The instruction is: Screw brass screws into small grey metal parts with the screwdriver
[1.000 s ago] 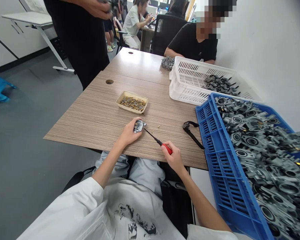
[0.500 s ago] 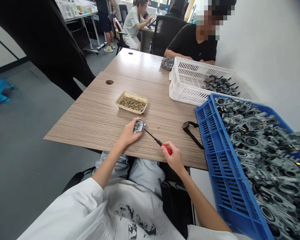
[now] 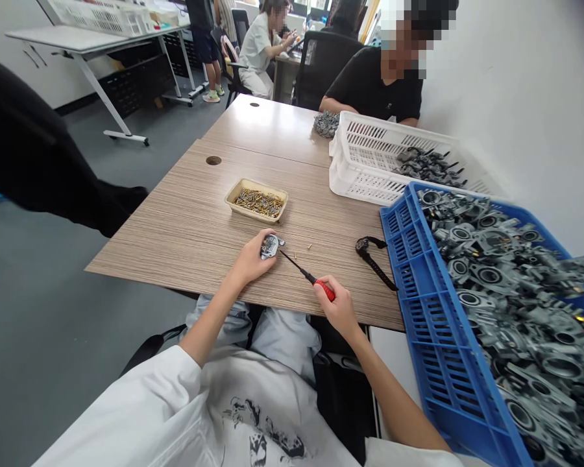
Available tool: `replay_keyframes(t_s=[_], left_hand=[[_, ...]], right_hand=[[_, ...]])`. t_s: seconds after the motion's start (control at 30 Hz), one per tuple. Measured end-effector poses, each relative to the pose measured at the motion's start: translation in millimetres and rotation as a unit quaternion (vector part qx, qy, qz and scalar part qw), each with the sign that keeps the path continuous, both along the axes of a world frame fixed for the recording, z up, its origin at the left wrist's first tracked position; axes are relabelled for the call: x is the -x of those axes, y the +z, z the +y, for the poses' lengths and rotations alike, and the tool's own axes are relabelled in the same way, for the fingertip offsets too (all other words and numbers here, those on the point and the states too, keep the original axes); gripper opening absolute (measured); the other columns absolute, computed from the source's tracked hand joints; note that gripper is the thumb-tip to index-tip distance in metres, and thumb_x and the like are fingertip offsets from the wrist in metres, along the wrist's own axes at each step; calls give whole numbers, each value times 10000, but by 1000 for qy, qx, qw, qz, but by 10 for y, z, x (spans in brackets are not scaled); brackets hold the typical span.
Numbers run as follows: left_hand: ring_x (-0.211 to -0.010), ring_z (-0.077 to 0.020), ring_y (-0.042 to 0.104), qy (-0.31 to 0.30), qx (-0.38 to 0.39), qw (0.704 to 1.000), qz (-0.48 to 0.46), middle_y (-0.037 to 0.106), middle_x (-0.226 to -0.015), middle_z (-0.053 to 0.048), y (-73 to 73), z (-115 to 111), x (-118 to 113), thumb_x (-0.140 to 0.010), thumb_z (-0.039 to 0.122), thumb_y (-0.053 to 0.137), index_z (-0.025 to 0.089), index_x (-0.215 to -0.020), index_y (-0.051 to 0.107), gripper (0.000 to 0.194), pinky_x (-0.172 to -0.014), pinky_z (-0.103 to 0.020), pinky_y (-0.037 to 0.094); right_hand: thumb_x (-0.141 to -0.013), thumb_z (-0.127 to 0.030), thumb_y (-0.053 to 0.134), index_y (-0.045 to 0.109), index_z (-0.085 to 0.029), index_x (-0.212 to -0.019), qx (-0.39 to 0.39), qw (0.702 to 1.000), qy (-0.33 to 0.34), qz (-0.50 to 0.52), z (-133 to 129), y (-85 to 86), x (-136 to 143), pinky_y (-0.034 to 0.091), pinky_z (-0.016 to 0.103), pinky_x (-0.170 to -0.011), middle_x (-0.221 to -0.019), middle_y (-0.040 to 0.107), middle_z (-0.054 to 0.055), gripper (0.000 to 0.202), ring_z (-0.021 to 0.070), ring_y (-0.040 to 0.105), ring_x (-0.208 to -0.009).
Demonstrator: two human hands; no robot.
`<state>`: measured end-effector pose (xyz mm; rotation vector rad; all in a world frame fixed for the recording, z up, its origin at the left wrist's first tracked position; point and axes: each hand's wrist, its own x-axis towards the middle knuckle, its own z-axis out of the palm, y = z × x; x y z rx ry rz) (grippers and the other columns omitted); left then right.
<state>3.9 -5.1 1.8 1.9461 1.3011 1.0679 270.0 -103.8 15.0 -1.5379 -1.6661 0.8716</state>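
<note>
My left hand (image 3: 254, 259) is closed around a small grey metal part (image 3: 270, 246) over the wooden table (image 3: 185, 220). My right hand (image 3: 338, 303) grips the red handle of a screwdriver (image 3: 302, 270), whose dark shaft slants up to the left. Its tip is beside the right side of the metal part; whether they touch I cannot tell. Two small brass screws (image 3: 309, 246) lie on the wood just right of the part. Beyond my left hand is a cream tray (image 3: 233, 206) holding a pile of brass and grey screws.
A blue crate (image 3: 409, 311) heaped with metal parts stands at the right, with a white crate (image 3: 365, 188) behind it. A black watch (image 3: 370, 257) lies beside the blue crate. A person in black sits across the table; a black-clothed leg is at the left.
The black-clothed person at the left has moved further left, uncovering a white table behind. My hands, the metal part and the screwdriver show no visible movement.
</note>
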Motion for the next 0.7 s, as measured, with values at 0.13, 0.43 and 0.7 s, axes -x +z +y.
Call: replay_keyframes(t_s=[0.13,0.43,0.7], left_hand=[[-1113,-234,694,0,-2,1000,0,716,-1260,-73,0,3,-2,-816,165,636,225,-1371,528,569,-1004,-356,537],[-1128,-234,694,0,-11,1000,0,715,-1270,-69,-23,12,1,-804,157,646,221,-1373,529,584,-1015,-348,534],[-1112,-232,693,-2,-11,1000,-3,713,-1250,-69,-23,14,-2,-819,162,639,218,-1361,530,555,-998,-343,533]], right_hand=[[-1014,-487,569,629,-230,-909,2,1000,-2,1,-4,12,6,440,272,-574,-700,604,-4,285,173,562,-622],[-1015,-485,572,645,-219,-925,3,1000,-2,8,-1,-21,-4,467,274,-599,-687,606,-3,290,178,580,-647],[-1017,-479,568,649,-218,-929,-2,1000,-1,4,-1,-29,-9,465,276,-600,-715,617,5,287,180,578,-664]])
